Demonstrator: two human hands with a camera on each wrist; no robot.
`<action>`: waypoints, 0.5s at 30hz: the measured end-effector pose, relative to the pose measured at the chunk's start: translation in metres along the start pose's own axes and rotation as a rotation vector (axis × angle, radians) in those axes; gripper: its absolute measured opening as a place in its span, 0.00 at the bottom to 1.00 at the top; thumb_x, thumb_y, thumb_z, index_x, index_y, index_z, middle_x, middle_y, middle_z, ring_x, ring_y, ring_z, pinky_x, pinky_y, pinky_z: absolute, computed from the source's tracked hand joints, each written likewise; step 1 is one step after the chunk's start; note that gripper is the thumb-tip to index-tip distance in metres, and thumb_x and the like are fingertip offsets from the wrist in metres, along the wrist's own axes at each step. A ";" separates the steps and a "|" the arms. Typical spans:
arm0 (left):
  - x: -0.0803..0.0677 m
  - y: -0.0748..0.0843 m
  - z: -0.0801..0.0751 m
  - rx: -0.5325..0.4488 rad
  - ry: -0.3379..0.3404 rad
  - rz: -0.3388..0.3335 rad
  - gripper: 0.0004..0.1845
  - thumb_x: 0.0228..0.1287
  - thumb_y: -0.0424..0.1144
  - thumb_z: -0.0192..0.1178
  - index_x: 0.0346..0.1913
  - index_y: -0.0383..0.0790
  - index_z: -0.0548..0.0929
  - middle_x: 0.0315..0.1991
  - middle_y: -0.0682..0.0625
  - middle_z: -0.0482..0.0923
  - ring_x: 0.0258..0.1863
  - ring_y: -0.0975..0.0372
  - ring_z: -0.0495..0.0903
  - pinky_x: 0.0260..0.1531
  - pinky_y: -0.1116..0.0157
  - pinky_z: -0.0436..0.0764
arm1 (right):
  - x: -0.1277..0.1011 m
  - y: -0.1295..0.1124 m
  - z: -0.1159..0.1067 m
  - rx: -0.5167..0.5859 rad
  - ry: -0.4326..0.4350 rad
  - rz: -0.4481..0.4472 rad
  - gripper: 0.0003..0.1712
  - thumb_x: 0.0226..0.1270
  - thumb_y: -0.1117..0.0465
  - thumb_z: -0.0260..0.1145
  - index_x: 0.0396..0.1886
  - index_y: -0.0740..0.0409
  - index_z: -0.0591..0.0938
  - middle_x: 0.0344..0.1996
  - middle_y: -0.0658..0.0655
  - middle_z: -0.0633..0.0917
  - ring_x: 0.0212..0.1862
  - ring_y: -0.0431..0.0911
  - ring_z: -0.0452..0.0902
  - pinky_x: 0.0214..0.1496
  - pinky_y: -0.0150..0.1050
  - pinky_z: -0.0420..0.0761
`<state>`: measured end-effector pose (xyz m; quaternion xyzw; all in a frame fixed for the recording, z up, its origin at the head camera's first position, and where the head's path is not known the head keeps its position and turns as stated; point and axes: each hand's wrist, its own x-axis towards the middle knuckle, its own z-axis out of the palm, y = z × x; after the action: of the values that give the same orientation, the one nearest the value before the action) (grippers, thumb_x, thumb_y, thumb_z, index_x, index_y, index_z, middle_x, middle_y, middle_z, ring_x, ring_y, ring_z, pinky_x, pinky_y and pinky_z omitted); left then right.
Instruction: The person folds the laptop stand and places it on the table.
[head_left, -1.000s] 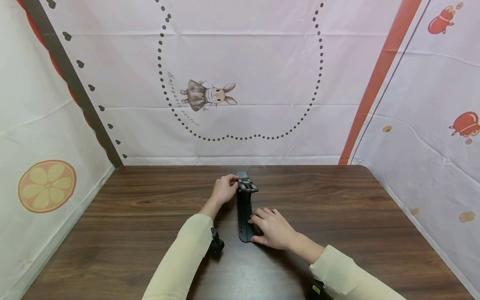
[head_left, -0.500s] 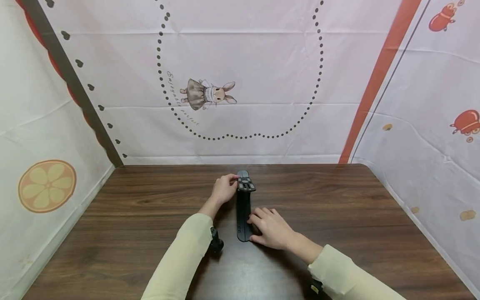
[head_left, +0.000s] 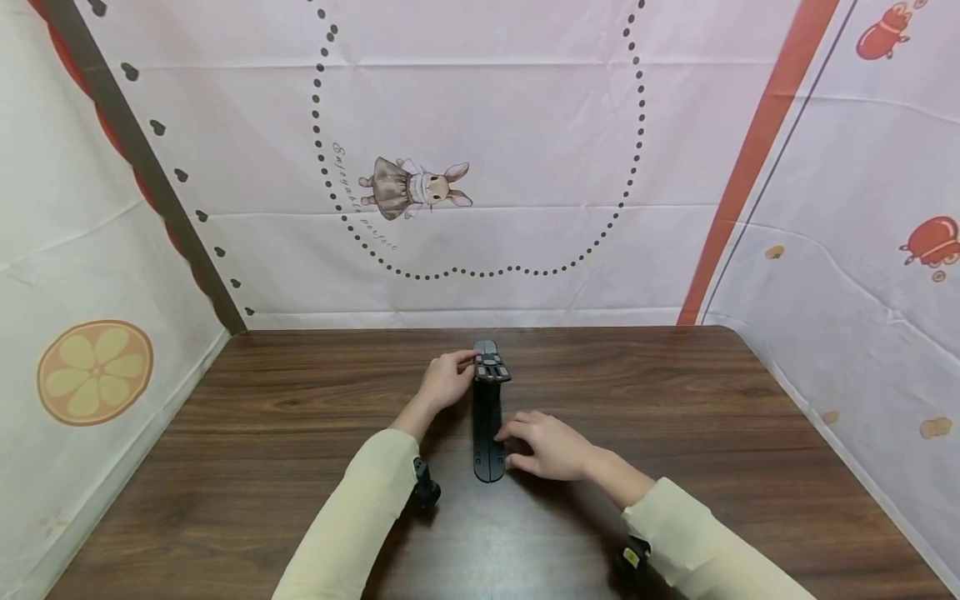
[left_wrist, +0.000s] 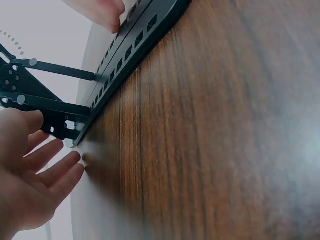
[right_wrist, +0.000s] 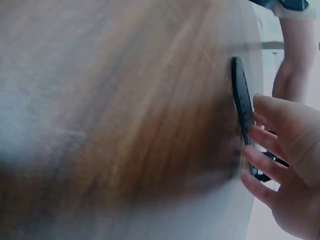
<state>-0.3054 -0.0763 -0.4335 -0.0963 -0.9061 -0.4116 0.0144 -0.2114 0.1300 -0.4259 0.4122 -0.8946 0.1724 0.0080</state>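
A black folding stand (head_left: 489, 454) rests on the table, its long slotted base running away from me. Its raised hinged part, with a grey-padded top plate (head_left: 492, 367), stands toward the far end. In the left wrist view, slots (left_wrist: 128, 51) line the base and two struts (left_wrist: 55, 106) join it. My left hand (head_left: 447, 379) pinches the raised part from the left, thumb against it, other fingers loosely spread. My right hand (head_left: 553, 446) hovers at the right of the base's near end, fingers relaxed and apart, index fingertip (head_left: 501, 435) overlapping the base's edge in the head view.
The brown wooden table (head_left: 300, 500) carries the stand. A white printed cloth (head_left: 525, 150) hangs behind the table and along both sides. Small black cameras (head_left: 426, 487) sit on both wrists.
My right hand has lifted off the near end of the base and shifted slightly away. The stand's top plate has swung slightly left. My left hand stays at it.
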 end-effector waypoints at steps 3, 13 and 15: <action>-0.003 -0.001 -0.002 -0.014 -0.002 0.015 0.19 0.67 0.39 0.52 0.60 0.42 0.74 0.54 0.45 0.77 0.52 0.54 0.77 0.47 0.56 0.77 | 0.003 0.004 -0.002 0.086 0.030 -0.009 0.15 0.62 0.60 0.63 0.49 0.56 0.80 0.45 0.52 0.81 0.46 0.45 0.77 0.47 0.41 0.77; -0.020 0.003 -0.013 -0.040 0.066 0.047 0.11 0.64 0.40 0.57 0.47 0.45 0.82 0.43 0.52 0.82 0.45 0.59 0.80 0.46 0.59 0.77 | 0.015 0.015 -0.005 0.258 0.242 0.136 0.11 0.60 0.65 0.64 0.42 0.62 0.80 0.40 0.57 0.83 0.41 0.49 0.81 0.42 0.42 0.81; -0.023 0.003 -0.014 -0.042 0.071 0.061 0.10 0.63 0.39 0.57 0.45 0.45 0.82 0.42 0.52 0.83 0.43 0.59 0.81 0.45 0.59 0.78 | 0.017 0.017 -0.005 0.287 0.259 0.175 0.10 0.61 0.66 0.63 0.42 0.62 0.80 0.40 0.57 0.83 0.41 0.48 0.81 0.41 0.41 0.81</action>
<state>-0.2828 -0.0886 -0.4245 -0.1094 -0.8927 -0.4333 0.0572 -0.2355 0.1290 -0.4234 0.3044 -0.8847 0.3496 0.0491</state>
